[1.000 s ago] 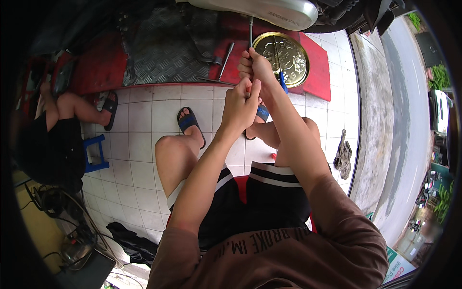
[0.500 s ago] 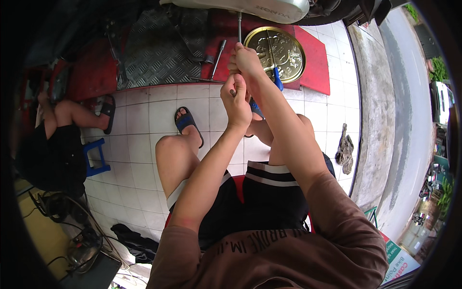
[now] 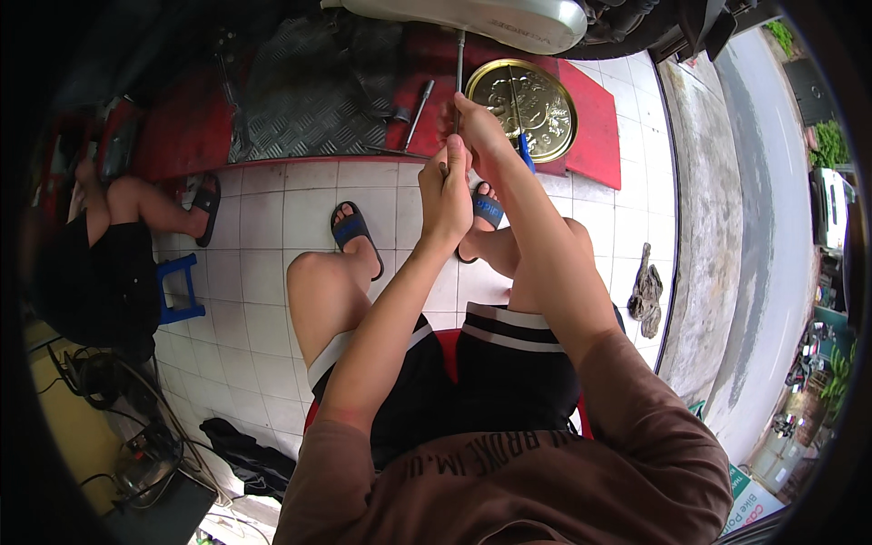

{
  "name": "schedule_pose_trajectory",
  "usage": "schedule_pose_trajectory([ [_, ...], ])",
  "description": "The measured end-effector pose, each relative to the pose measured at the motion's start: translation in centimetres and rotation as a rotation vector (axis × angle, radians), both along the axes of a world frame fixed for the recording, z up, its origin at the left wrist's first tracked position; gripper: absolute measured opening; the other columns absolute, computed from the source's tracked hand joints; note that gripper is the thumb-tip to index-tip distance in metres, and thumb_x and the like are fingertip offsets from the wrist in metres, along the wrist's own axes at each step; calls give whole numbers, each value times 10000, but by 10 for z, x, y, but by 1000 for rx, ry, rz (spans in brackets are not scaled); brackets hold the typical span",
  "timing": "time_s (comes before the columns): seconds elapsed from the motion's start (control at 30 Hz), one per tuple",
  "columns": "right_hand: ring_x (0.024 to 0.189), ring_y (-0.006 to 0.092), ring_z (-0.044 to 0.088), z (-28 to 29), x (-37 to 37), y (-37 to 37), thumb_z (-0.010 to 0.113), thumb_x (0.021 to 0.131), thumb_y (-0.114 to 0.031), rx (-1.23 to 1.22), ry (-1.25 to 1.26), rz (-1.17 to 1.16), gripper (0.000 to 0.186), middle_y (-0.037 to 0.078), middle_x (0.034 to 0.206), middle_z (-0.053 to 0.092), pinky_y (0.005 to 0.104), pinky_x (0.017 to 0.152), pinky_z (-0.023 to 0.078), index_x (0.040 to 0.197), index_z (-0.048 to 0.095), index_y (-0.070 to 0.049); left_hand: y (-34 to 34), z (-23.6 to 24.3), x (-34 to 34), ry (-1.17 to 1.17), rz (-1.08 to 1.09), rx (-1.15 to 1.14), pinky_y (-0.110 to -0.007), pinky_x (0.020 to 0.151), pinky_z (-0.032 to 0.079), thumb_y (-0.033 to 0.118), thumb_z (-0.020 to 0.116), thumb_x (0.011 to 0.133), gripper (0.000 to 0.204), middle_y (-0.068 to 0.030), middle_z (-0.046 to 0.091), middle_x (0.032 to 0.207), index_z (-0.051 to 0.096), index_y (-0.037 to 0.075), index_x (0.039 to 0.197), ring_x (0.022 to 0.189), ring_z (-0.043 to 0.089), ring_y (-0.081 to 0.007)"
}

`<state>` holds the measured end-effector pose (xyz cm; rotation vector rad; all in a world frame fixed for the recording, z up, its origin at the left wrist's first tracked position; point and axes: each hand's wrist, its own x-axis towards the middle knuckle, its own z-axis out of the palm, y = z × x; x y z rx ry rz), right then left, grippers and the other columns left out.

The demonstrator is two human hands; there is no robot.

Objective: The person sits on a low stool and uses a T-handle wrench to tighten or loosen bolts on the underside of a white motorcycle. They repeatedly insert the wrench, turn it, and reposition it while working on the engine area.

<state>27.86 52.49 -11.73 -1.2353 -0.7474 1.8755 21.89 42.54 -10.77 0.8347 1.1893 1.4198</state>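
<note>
Both hands raised to a thin metal rod above the tiled floor.
The left hand (image 3: 445, 191) and right hand (image 3: 477, 127) each grip the upright rod (image 3: 460, 56), beside the round brass tray (image 3: 545, 127).

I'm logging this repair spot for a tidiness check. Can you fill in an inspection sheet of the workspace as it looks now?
Surface: white tiled floor, with a red mat and dark tread plate at its far edge.
Job's things: thin metal rod, running up toward a silver part overhead.
Clutter: round brass-coloured tray, blue-handled tool, socket wrench, grey rag, dark cloth.
Grippers: left hand and right hand both closed around the rod.
Cables: tangled leads and a power strip at lower left.
Surroundings: another person seated on a blue stool; concrete kerb and road to the right.
</note>
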Motion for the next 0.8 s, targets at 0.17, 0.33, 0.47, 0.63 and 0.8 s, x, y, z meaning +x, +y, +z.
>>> schedule_pose_trajectory([
  [0.17, 894, 152, 536, -22, 13, -67, 218, 1013, -576, 51, -100, 239, 636, 59, 991, 606, 315, 844, 404, 1091, 580, -59, 15, -5, -21, 279, 89, 202, -256, 646, 385, 499, 315, 1031, 506, -3, 444, 772, 458, 69, 805, 711, 429, -98],
  [0.33, 875, 127, 481, -19, 14, -87, 410, 962, -562, 232, -70, 331, 523, 14, 911, 548, 282, 817, 379, 1008, 567, -65, 22, 5, -35, 804, 240, 433, -311, 781, 405, 452, 334, 1037, 451, -60, 513, 902, 460, 27, 955, 816, 469, -146],
  [0.47, 815, 93, 497, -36, 20, -90, 546, 898, -504, 259, -56, 213, 440, -10, 831, 564, 275, 798, 381, 932, 601, -69, 22, 8, -27, 524, 67, 351, -329, 788, 392, 345, 372, 1042, 394, -57, 525, 836, 506, 29, 847, 820, 480, -190],
  [0.63, 759, 78, 494, -46, 13, -90, 548, 927, -342, 392, -18, 135, 311, -16, 782, 558, 258, 716, 397, 877, 606, -41, 23, 23, -25, 468, 69, 374, -373, 710, 386, 235, 452, 997, 371, -69, 514, 740, 563, 20, 716, 769, 491, -237],
  [0.8, 595, 75, 446, -26, 2, -95, 509, 982, -349, 487, -43, 190, 445, -44, 629, 515, 224, 575, 374, 685, 589, -27, 24, 37, -27, 51, 80, 377, -253, 479, 267, 211, 559, 962, 409, 16, 415, 531, 448, 38, 609, 504, 335, -58],
])
